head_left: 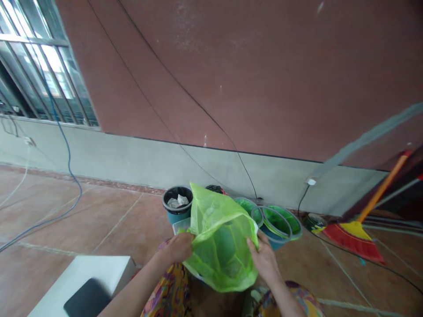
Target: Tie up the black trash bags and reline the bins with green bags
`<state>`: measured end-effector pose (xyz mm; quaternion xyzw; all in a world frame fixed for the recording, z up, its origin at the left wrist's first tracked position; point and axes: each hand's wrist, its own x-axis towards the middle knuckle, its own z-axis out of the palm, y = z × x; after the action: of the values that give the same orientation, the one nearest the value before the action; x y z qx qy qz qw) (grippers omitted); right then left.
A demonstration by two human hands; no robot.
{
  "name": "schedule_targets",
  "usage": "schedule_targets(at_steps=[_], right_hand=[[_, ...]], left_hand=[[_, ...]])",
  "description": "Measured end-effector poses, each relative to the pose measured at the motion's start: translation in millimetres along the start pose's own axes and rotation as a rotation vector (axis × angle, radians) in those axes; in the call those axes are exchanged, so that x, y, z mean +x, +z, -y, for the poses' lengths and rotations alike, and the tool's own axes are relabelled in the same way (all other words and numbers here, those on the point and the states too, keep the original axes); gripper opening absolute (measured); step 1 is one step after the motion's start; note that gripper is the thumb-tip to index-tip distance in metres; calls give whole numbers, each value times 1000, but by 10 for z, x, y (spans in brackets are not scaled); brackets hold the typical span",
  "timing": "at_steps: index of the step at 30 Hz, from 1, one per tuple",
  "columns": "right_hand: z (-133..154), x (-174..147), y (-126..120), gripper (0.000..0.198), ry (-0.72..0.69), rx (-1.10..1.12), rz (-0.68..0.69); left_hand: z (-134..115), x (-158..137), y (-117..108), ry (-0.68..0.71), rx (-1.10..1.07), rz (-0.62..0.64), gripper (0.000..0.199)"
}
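Both hands pinch the green bag (220,242): left hand (180,247) and right hand (264,259) hold opposite sides, equally near.

A dark bin (177,203) holding crumpled paper stands on the tiled floor (99,220) by the wall. Right of it sit bins lined with green bags (280,222). A red and yellow broom (358,235) leans farther right. A white box (95,275) carries a black pad (86,299). A blue cable (68,163) trails below the barred window (36,66).
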<state>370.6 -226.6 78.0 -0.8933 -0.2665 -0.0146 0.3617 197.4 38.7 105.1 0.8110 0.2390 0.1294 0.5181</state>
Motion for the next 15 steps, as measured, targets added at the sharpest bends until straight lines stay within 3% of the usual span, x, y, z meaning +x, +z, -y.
schedule_targets(at_steps=[4, 6, 10, 15], right_hand=[[138, -139, 166, 31, -91, -93, 298], [181, -239, 243, 26, -118, -109, 472], [128, -287, 340, 26, -44, -9, 652], [-222, -82, 477, 37, 124, 16, 507]], left_hand=[[-191, 7, 139, 71, 727, 417, 12], [-254, -15, 202, 141, 954, 513, 25], [-244, -113, 216, 178, 984, 567, 40], [-160, -183, 196, 129, 944, 654, 37]])
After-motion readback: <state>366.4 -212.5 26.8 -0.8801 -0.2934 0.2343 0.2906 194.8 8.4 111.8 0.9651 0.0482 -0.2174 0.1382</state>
